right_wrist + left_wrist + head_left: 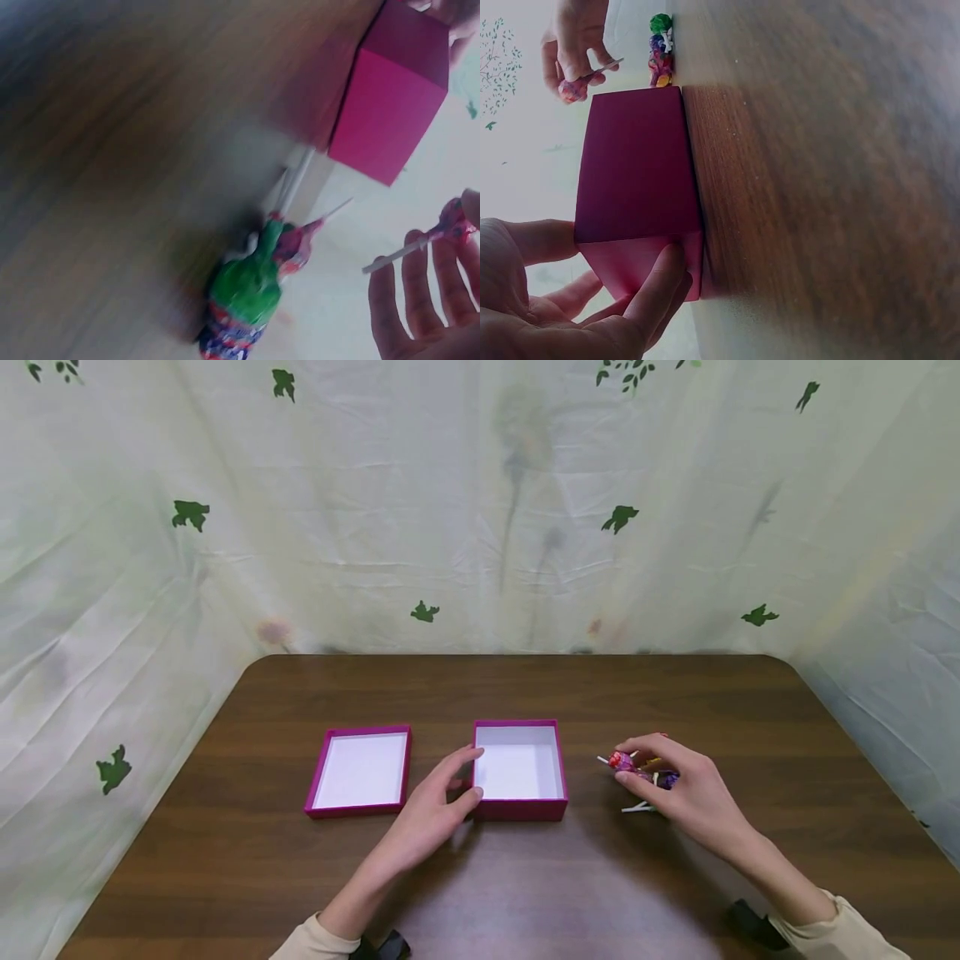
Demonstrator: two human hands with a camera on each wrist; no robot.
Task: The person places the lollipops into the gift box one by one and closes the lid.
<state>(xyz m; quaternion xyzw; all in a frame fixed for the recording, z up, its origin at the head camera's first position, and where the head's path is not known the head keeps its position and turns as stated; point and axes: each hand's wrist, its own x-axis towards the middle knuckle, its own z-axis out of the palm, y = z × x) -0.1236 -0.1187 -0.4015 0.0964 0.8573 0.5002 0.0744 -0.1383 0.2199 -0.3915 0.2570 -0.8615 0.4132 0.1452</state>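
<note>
My left hand [431,814] holds the left wall of a magenta box [521,812], with thumb and index finger at its top rim. In the left wrist view, lower fingers [660,289] press on the box's side. The box stands uncovered, white inside. To its right, my right hand [686,785] pinches a lollipop [621,762] in a red and purple wrapper; its white stick points back toward the box. Under that hand, several wrapped lollipops [666,779] lie on the table, partly hidden. A green-wrapped lollipop [247,289] shows among them in the right wrist view.
A magenta box lid [360,768] lies left of the box, its white inside facing up. Everything sits on a brown wooden table [517,893]. Behind and around the table hangs a pale curtain [480,510] with green leaf prints.
</note>
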